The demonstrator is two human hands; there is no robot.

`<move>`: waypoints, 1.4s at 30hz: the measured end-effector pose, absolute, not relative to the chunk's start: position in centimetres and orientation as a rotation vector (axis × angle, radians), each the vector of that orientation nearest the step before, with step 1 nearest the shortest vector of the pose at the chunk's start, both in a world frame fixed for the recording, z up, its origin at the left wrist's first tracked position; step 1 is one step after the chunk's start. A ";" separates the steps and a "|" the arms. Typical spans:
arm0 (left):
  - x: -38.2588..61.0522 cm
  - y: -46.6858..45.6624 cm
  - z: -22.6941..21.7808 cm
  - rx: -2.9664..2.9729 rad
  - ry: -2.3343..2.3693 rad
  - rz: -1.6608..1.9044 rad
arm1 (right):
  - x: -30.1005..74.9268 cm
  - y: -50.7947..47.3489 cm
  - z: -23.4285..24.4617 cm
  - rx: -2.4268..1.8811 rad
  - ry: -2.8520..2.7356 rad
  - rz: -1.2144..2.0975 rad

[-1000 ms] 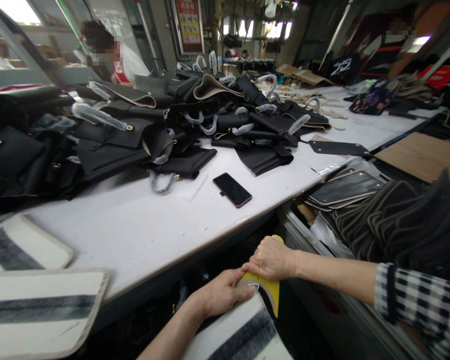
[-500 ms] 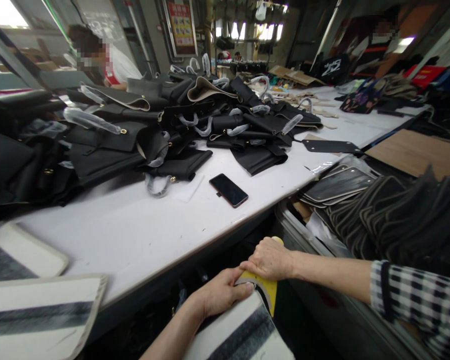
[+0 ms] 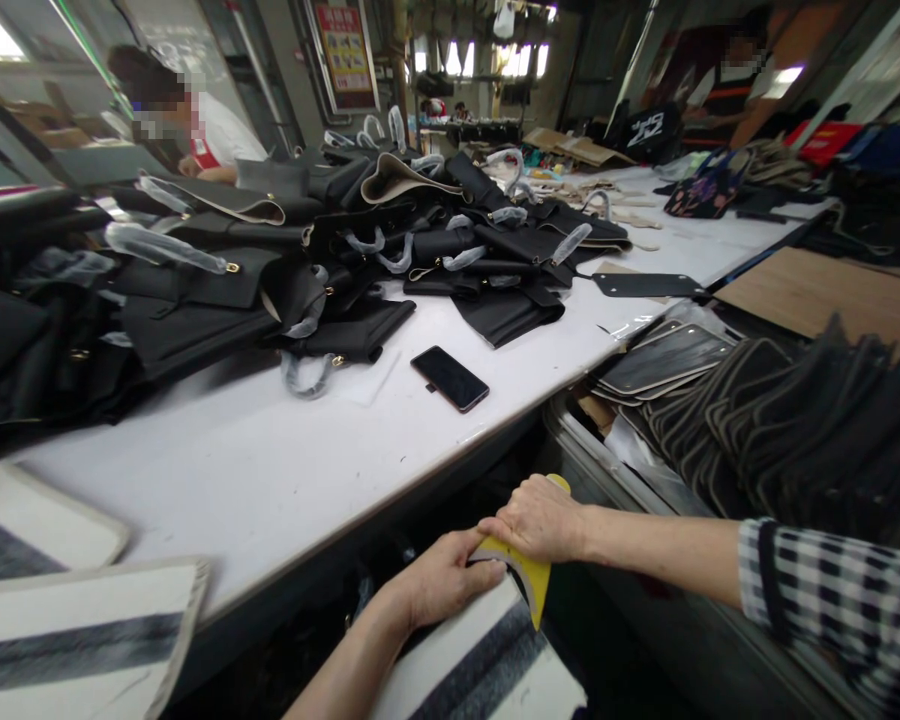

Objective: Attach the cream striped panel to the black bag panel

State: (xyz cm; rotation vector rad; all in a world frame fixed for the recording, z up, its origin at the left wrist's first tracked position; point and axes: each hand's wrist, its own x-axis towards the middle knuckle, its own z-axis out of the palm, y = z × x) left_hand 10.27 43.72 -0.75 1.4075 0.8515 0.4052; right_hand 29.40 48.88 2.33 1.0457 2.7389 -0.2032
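My right hand (image 3: 538,520) is closed round the upper part of a yellow crescent-shaped tool (image 3: 534,582), whose pointed end hangs down beside the panel's edge. Against that tool, my left hand (image 3: 442,582) grips the top corner of a white bag panel (image 3: 450,655) with a dark fuzzy stripe, its thumb lying on the near face. The two hands nearly touch. The panel is tilted in front of me, below the table edge, and its lower part runs out of view. What kind of tool it is I cannot tell for certain.
Similar striped panels (image 3: 67,640) lie at the left on the white table (image 3: 307,470). A phone (image 3: 450,378) rests mid-table, before a heap of black bags (image 3: 195,300) with wrapped handles. At right, many dark panels (image 3: 787,430) stand stacked. A person (image 3: 221,130) is beyond the heap.
The view has shifted slightly. The yellow tool's pointed end has moved a little left along the panel's edge; both hands keep their grip.
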 end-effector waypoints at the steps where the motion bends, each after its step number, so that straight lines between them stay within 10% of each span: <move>1: 10.3 43.7 -0.8 1.416 0.851 0.406 | 29.4 48.7 2.3 1.060 2.735 -0.203; 42: 8.9 43.4 -0.1 0.971 0.960 0.477 | 29.9 44.4 1.6 1.334 2.662 -0.563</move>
